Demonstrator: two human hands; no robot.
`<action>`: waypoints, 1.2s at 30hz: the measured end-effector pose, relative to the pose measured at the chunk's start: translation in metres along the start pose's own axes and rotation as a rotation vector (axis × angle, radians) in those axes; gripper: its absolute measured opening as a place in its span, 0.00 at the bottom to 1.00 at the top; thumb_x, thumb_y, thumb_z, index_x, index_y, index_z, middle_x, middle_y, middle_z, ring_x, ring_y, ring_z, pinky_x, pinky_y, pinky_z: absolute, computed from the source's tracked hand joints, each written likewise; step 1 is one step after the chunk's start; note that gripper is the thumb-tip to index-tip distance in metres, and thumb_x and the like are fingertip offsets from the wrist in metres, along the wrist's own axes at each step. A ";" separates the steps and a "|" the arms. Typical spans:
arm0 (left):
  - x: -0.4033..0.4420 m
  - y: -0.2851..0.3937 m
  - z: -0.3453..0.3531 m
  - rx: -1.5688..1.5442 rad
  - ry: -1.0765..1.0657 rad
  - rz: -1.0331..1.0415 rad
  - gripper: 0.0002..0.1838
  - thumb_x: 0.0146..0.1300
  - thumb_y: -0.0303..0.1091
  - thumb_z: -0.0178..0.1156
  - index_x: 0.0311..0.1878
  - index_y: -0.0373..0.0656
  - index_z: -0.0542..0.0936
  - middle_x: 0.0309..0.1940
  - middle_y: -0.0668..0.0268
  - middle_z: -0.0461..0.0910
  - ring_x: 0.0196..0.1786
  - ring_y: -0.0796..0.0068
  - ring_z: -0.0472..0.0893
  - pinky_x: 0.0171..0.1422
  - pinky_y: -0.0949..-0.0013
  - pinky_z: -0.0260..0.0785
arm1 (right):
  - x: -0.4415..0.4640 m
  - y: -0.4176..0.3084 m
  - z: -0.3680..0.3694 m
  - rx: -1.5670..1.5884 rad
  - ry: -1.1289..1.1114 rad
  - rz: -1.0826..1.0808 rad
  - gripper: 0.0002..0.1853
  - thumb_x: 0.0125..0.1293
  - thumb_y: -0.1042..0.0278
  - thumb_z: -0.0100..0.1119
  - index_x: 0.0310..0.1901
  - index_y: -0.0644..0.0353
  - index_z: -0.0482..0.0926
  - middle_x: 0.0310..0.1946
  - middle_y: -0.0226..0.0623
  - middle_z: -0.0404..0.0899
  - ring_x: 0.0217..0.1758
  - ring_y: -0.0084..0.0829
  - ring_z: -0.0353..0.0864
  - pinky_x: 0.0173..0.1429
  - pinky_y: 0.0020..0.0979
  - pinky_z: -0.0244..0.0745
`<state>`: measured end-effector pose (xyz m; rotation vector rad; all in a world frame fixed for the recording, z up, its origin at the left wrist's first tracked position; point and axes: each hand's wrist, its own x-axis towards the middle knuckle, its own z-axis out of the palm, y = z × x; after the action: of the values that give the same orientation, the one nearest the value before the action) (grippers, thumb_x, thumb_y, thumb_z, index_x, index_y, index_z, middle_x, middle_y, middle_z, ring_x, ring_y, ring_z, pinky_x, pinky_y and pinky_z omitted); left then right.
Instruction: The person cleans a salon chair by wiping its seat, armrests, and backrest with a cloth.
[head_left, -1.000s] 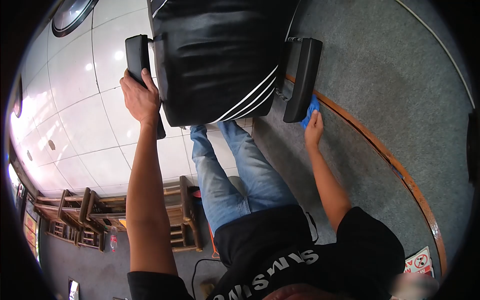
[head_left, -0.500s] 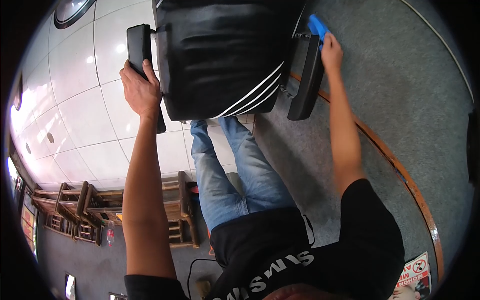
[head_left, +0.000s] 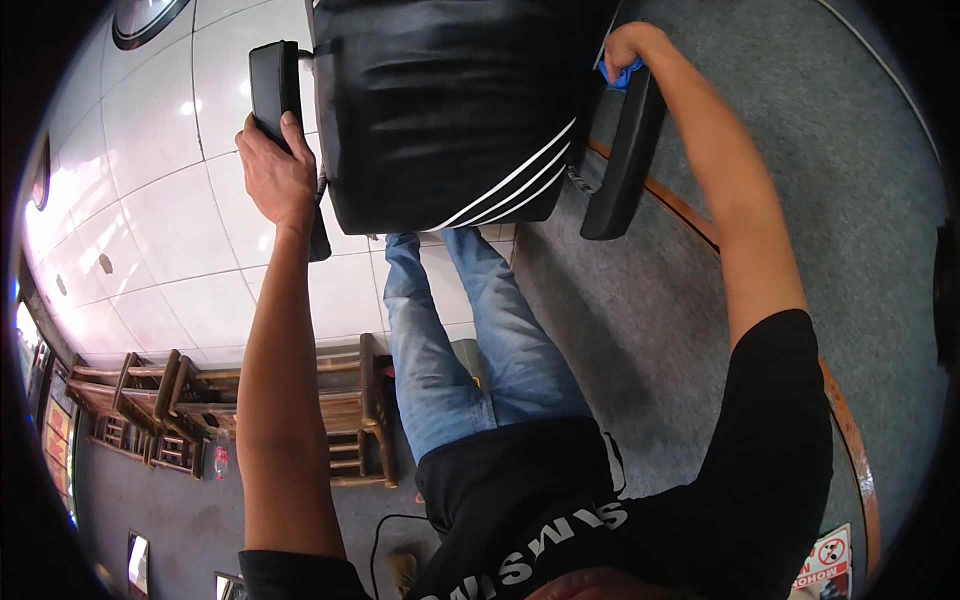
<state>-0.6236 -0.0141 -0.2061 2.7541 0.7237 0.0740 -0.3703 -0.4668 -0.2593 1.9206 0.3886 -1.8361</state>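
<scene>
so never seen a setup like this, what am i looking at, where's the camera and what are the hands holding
There is no machine here, just a person working bare-handed. The view comes from a camera worn on that person's head, looking forward and down, so their shirt and jeans show too. Ahead is a black chair. The left hand grips the left armrest; the right hand holds a blue cloth at the far end of the right armrest. White tiles lie left, grey carpet right.
</scene>
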 end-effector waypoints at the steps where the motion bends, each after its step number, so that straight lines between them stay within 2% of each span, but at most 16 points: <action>1: 0.000 0.000 0.000 -0.003 0.004 0.005 0.29 0.78 0.54 0.52 0.65 0.36 0.72 0.53 0.52 0.76 0.55 0.46 0.81 0.56 0.52 0.76 | 0.013 -0.001 0.002 -0.015 -0.040 0.056 0.13 0.64 0.66 0.71 0.50 0.47 0.92 0.51 0.36 0.90 0.54 0.41 0.89 0.58 0.46 0.82; 3: 0.000 0.000 -0.001 -0.013 0.002 0.008 0.29 0.77 0.54 0.53 0.65 0.36 0.72 0.53 0.52 0.76 0.54 0.47 0.81 0.56 0.51 0.76 | 0.037 -0.014 0.005 -0.051 -0.120 0.166 0.14 0.67 0.68 0.69 0.53 0.45 0.91 0.52 0.37 0.90 0.55 0.41 0.89 0.55 0.46 0.84; 4: 0.000 0.000 -0.002 -0.019 -0.002 0.006 0.29 0.77 0.54 0.53 0.65 0.36 0.72 0.52 0.53 0.76 0.54 0.47 0.81 0.56 0.51 0.76 | 0.042 -0.018 0.008 -0.139 -0.118 0.151 0.13 0.68 0.73 0.66 0.51 0.49 0.91 0.54 0.38 0.89 0.54 0.42 0.90 0.55 0.47 0.84; 7: 0.000 -0.001 -0.001 -0.034 0.005 0.008 0.29 0.77 0.54 0.54 0.65 0.37 0.72 0.52 0.53 0.76 0.54 0.48 0.81 0.55 0.51 0.76 | 0.033 -0.027 0.025 -0.373 0.141 0.086 0.15 0.68 0.74 0.64 0.53 0.50 0.90 0.56 0.36 0.89 0.57 0.42 0.89 0.57 0.47 0.84; 10: 0.000 0.001 -0.004 -0.051 -0.011 -0.007 0.29 0.77 0.54 0.54 0.65 0.37 0.73 0.51 0.53 0.77 0.54 0.49 0.81 0.56 0.52 0.76 | 0.015 -0.041 0.049 -0.462 0.448 0.069 0.14 0.69 0.69 0.64 0.54 0.50 0.90 0.57 0.33 0.88 0.60 0.42 0.88 0.58 0.47 0.83; 13: 0.001 -0.002 -0.003 -0.065 -0.020 -0.008 0.29 0.76 0.54 0.54 0.65 0.37 0.73 0.51 0.53 0.77 0.54 0.49 0.81 0.56 0.52 0.75 | -0.024 -0.079 0.067 -0.761 0.444 0.082 0.14 0.68 0.67 0.64 0.53 0.48 0.91 0.53 0.32 0.89 0.59 0.41 0.88 0.54 0.48 0.84; 16: 0.000 -0.004 -0.003 -0.066 -0.046 -0.020 0.29 0.78 0.55 0.52 0.66 0.38 0.72 0.54 0.53 0.77 0.56 0.48 0.81 0.58 0.52 0.76 | -0.050 -0.096 0.081 -0.661 0.449 -0.068 0.12 0.65 0.68 0.64 0.47 0.50 0.91 0.47 0.34 0.91 0.53 0.40 0.91 0.51 0.46 0.85; 17: 0.001 -0.004 -0.003 -0.064 -0.052 -0.019 0.29 0.78 0.56 0.51 0.66 0.39 0.72 0.55 0.53 0.77 0.57 0.47 0.81 0.59 0.51 0.76 | -0.058 -0.097 0.092 -0.575 0.570 -0.196 0.09 0.63 0.69 0.64 0.42 0.52 0.91 0.40 0.36 0.91 0.48 0.42 0.91 0.48 0.44 0.86; 19: 0.001 -0.004 -0.004 -0.055 -0.050 -0.014 0.29 0.78 0.56 0.51 0.66 0.39 0.72 0.55 0.53 0.77 0.57 0.48 0.81 0.58 0.52 0.76 | -0.071 -0.110 0.110 -0.393 0.641 -0.242 0.07 0.61 0.68 0.64 0.38 0.54 0.90 0.39 0.41 0.90 0.46 0.45 0.91 0.48 0.43 0.86; 21: 0.000 -0.003 -0.004 -0.059 -0.052 -0.010 0.29 0.78 0.56 0.51 0.66 0.39 0.72 0.55 0.53 0.77 0.56 0.48 0.81 0.58 0.52 0.76 | -0.065 -0.117 0.147 -0.204 0.676 -0.270 0.13 0.63 0.66 0.63 0.48 0.56 0.88 0.39 0.43 0.90 0.46 0.49 0.90 0.49 0.46 0.86; 23: 0.001 -0.002 -0.006 -0.068 -0.052 -0.007 0.29 0.78 0.55 0.52 0.66 0.39 0.72 0.55 0.53 0.77 0.56 0.49 0.81 0.59 0.52 0.76 | -0.075 -0.125 0.194 -0.192 0.890 -0.327 0.25 0.70 0.64 0.59 0.66 0.62 0.77 0.51 0.47 0.87 0.48 0.51 0.88 0.48 0.49 0.86; 25: 0.002 -0.002 -0.006 -0.080 -0.034 -0.003 0.29 0.77 0.54 0.54 0.65 0.38 0.73 0.52 0.53 0.77 0.55 0.49 0.81 0.57 0.52 0.75 | -0.054 -0.125 0.229 -0.329 0.677 -0.260 0.32 0.71 0.66 0.56 0.76 0.63 0.67 0.54 0.48 0.87 0.54 0.52 0.86 0.53 0.51 0.85; 27: 0.000 -0.003 -0.004 -0.083 -0.023 0.003 0.29 0.76 0.53 0.56 0.65 0.38 0.74 0.51 0.53 0.77 0.55 0.50 0.80 0.57 0.53 0.75 | -0.027 -0.134 0.242 -0.384 0.226 -0.150 0.32 0.72 0.66 0.55 0.76 0.68 0.66 0.55 0.49 0.87 0.56 0.50 0.87 0.56 0.50 0.84; 30: 0.002 -0.006 0.000 -0.075 -0.006 0.015 0.29 0.76 0.53 0.56 0.65 0.37 0.73 0.52 0.52 0.78 0.56 0.49 0.80 0.58 0.53 0.75 | 0.007 -0.148 0.268 -0.310 0.175 -0.026 0.30 0.72 0.66 0.54 0.73 0.74 0.68 0.53 0.49 0.87 0.56 0.46 0.87 0.55 0.43 0.84; 33: 0.002 -0.006 -0.004 -0.094 -0.048 -0.004 0.29 0.78 0.55 0.52 0.66 0.38 0.72 0.54 0.52 0.76 0.56 0.48 0.81 0.59 0.51 0.75 | 0.027 -0.141 0.282 -0.266 0.408 -0.091 0.26 0.73 0.68 0.53 0.66 0.80 0.73 0.50 0.48 0.88 0.54 0.42 0.89 0.52 0.37 0.84; 36: 0.002 -0.008 -0.004 -0.102 -0.030 0.007 0.29 0.78 0.55 0.53 0.66 0.38 0.71 0.54 0.52 0.76 0.57 0.48 0.80 0.60 0.51 0.74 | 0.027 -0.158 0.293 -0.300 0.573 0.065 0.19 0.73 0.69 0.52 0.60 0.70 0.81 0.48 0.47 0.89 0.52 0.41 0.90 0.49 0.40 0.83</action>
<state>-0.6262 -0.0052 -0.2045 2.6557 0.6830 0.0693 -0.6999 -0.4811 -0.3092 2.1745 0.7255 -1.0813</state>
